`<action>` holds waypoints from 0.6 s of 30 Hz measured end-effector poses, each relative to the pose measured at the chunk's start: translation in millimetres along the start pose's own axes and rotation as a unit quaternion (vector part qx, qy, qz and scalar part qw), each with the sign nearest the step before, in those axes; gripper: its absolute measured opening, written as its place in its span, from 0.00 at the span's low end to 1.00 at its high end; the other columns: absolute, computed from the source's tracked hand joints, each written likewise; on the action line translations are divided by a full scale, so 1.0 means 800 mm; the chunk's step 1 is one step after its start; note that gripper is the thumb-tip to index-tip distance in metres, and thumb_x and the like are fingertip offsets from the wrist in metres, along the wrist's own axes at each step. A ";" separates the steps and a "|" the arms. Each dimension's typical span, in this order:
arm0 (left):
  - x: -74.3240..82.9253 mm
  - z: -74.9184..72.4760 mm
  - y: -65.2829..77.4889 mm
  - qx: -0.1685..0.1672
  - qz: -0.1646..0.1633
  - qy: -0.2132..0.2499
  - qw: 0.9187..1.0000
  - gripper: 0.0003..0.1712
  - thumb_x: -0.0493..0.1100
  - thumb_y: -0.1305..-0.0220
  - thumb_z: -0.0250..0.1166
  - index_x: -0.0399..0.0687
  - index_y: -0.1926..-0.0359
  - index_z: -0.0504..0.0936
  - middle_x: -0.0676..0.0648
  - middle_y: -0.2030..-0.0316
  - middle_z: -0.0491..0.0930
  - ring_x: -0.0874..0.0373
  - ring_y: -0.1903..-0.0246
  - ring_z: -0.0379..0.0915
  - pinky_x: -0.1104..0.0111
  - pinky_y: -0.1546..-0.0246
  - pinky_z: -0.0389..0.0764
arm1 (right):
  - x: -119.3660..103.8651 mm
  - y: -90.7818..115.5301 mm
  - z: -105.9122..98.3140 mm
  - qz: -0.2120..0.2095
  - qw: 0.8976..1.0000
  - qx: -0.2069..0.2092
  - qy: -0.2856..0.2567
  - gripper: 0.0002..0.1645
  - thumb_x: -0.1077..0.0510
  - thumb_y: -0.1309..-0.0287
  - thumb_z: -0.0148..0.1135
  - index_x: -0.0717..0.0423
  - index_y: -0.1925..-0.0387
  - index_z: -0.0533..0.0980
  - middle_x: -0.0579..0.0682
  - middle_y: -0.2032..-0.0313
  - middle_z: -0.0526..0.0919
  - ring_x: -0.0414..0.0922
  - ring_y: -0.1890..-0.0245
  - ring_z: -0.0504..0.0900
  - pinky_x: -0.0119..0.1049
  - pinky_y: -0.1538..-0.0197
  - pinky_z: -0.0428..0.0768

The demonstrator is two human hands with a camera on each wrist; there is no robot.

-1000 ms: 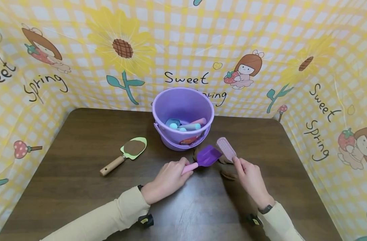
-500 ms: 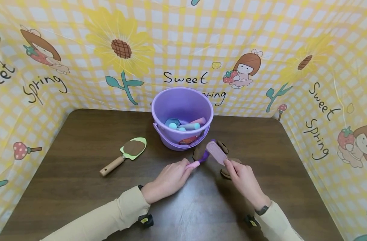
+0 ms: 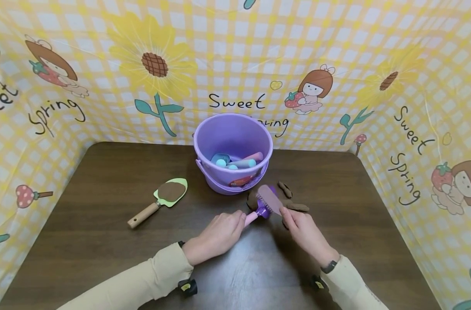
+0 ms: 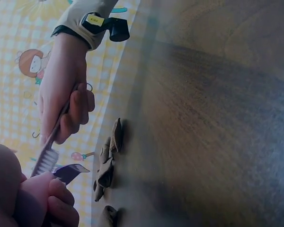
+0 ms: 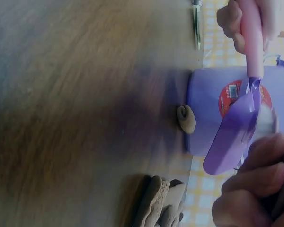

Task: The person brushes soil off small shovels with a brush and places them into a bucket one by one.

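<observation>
My left hand grips the pink handle of a toy shovel with a purple blade, held above the table before the bucket. My right hand holds a pink brush by its handle. The brush overlaps the shovel blade in the head view; in the left wrist view its bristles point toward the blade, close beside it. Brown clay-like pieces lie on the table behind and right of the tools. One rolled brown piece rests near the bucket's base.
A purple bucket stands at the back middle, with blue and pink handled tools inside. On the left lies a green trowel with a wooden handle and a brown patch on its blade. A yellow checked cloth surrounds the table.
The brush has moved left from beside the shovel to over its blade, bristles now turned toward it. The shovel has turned in my left hand, its blade now more edge-on.
</observation>
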State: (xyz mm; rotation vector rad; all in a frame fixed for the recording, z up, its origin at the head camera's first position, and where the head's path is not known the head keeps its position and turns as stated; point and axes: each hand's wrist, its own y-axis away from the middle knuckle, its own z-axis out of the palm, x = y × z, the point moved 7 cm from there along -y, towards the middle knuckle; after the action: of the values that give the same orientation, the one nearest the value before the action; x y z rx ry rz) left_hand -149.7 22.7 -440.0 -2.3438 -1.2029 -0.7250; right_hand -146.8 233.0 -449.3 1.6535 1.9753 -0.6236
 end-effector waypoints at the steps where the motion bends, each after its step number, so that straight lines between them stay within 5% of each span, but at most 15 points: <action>1: 0.001 0.000 0.001 0.002 0.002 0.002 1.000 0.19 0.39 0.18 0.48 0.45 0.72 0.69 0.53 0.82 0.59 0.58 0.82 0.61 0.62 0.79 0.68 | 0.003 -0.001 -0.001 0.011 1.000 0.001 0.005 0.26 0.49 0.17 0.47 0.51 0.77 0.69 0.40 0.82 0.63 0.36 0.82 0.63 0.33 0.74 0.65; 7: 0.002 0.001 0.001 0.001 0.006 -0.013 1.000 0.20 0.39 0.19 0.48 0.47 0.74 0.67 0.53 0.83 0.58 0.58 0.82 0.60 0.60 0.79 0.68 | 0.014 -0.006 -0.014 0.050 0.998 0.022 0.031 0.29 0.47 0.17 0.45 0.51 0.79 0.66 0.44 0.81 0.65 0.40 0.82 0.65 0.36 0.74 0.66; 14: 0.000 0.001 -0.002 0.009 -0.003 -0.007 1.000 0.18 0.38 0.19 0.48 0.45 0.72 0.68 0.53 0.81 0.59 0.57 0.82 0.61 0.60 0.79 0.69 | 0.001 -0.002 -0.005 -0.021 1.000 -0.002 0.000 0.25 0.48 0.19 0.51 0.47 0.78 0.68 0.38 0.80 0.63 0.35 0.80 0.63 0.32 0.72 0.64; 18: 0.000 -0.003 -0.003 0.016 0.002 0.002 1.000 0.18 0.38 0.19 0.47 0.46 0.72 0.68 0.54 0.81 0.59 0.58 0.82 0.60 0.62 0.78 0.69 | 0.008 -0.002 -0.002 -0.008 1.000 0.002 0.016 0.24 0.49 0.17 0.47 0.52 0.74 0.73 0.39 0.80 0.61 0.37 0.79 0.65 0.35 0.69 0.68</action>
State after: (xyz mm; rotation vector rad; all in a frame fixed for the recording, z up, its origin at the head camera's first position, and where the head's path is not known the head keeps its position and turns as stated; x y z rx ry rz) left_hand -152.3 22.6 -437.6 -2.3167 -1.1998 -0.7029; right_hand -149.4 238.6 -451.5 1.6611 2.0141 -0.6112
